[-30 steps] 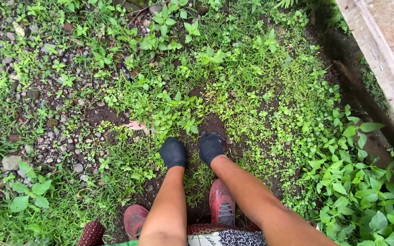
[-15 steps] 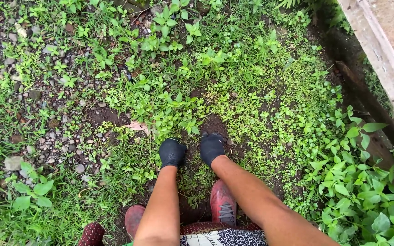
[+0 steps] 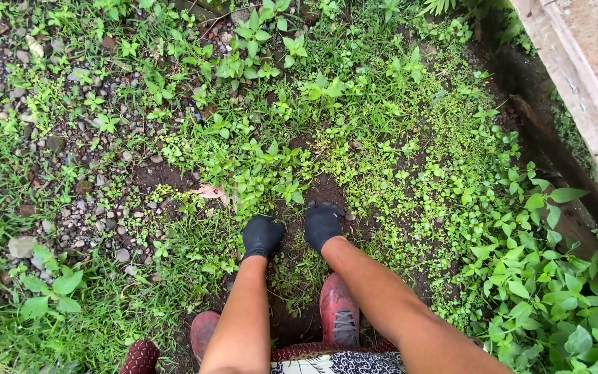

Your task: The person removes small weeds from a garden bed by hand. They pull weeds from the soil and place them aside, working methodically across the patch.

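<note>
Weeds point(image 3: 271, 181) just beyond both gloved hands, left point(image 3: 262, 235) and right point(image 3: 322, 225); fingers' state unclear

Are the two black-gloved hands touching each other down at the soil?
Apart. The head view shows weeds and dark soil between the left hand and right hand.

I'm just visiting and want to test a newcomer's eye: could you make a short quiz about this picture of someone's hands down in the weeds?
1. True or false: both hands wear dark gloves.
2. What lies right under the left hand and right hand: A) bare soil among weeds, B) a paved path, C) water?
3. On which side of the picture does the wooden board run?

Key:
1. True.
2. A: a patch of bare soil ringed by weeds.
3. The right side, at the upper corner.
</note>
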